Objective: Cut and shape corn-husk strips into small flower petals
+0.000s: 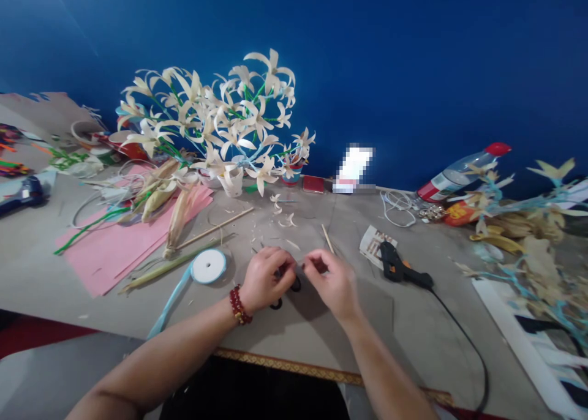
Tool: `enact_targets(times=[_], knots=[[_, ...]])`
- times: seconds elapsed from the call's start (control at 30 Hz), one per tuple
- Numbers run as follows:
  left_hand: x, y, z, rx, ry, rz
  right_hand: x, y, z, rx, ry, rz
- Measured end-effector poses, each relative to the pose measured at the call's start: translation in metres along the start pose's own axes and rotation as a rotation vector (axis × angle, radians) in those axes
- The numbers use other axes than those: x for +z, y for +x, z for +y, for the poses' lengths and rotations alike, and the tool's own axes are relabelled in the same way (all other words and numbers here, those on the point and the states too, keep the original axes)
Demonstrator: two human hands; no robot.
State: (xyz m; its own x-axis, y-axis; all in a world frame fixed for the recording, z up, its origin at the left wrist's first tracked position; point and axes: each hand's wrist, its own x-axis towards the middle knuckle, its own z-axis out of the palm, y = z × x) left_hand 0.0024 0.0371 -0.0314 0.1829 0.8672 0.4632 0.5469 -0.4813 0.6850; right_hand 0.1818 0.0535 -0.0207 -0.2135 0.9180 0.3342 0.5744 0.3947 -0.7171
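Note:
Close together over the table, my left hand [266, 279] and my right hand [334, 285] face each other with thumb and fingers pinched. Whatever sits in either pinch is too small to make out. Under my left hand show the black handle loops of what look like scissors [277, 305], mostly hidden. To the left lies a spool of light blue ribbon [209, 266], its loose end trailing toward the front edge. Small pale husk petals [287, 221] and scraps are scattered beyond my fingers. A short wooden stick [327, 239] lies just past my right hand.
A black glue gun [402, 267] rests at right, its cord running forward. Pale husk flowers [239, 123] stand in cups by the blue wall. Pink paper [110, 258] with dried husks lies left. A plastic bottle [459, 172] leans at the back right.

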Motion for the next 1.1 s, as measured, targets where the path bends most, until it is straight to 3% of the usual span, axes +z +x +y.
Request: enact_targets(times=[0.07, 0.13, 0.27, 0.33, 0.6, 0.7, 0.8, 0.9, 1.1], knots=[[0.000, 0.000, -0.001, -0.045, -0.033, 0.015, -0.005, 0.003, 0.003, 0.039, 0.014, 0.091], [0.000, -0.001, -0.002, -0.093, -0.052, 0.024, -0.008, 0.005, 0.004, 0.058, 0.076, 0.102], [0.001, -0.001, -0.003, -0.105, -0.058, 0.020, -0.002, 0.003, -0.003, 0.015, 0.154, -0.114], [0.002, -0.001, -0.002, -0.096, -0.059, 0.016, 0.003, 0.001, -0.007, 0.006, 0.119, -0.162], [0.003, -0.002, -0.002, -0.110, -0.032, 0.026, -0.001, 0.003, 0.006, 0.010, -0.059, -0.041], [0.003, -0.003, -0.004, -0.153, -0.039, 0.042, -0.005, 0.006, 0.007, 0.036, -0.015, 0.017], [0.004, -0.002, -0.004, -0.140, -0.032, 0.039, -0.002, 0.004, 0.000, 0.043, 0.137, -0.081], [0.005, -0.002, -0.002, -0.123, -0.022, 0.039, 0.006, 0.000, -0.006, 0.037, 0.133, -0.156], [0.003, -0.001, 0.000, -0.109, -0.042, 0.050, 0.001, 0.003, 0.003, 0.022, -0.005, -0.077]])
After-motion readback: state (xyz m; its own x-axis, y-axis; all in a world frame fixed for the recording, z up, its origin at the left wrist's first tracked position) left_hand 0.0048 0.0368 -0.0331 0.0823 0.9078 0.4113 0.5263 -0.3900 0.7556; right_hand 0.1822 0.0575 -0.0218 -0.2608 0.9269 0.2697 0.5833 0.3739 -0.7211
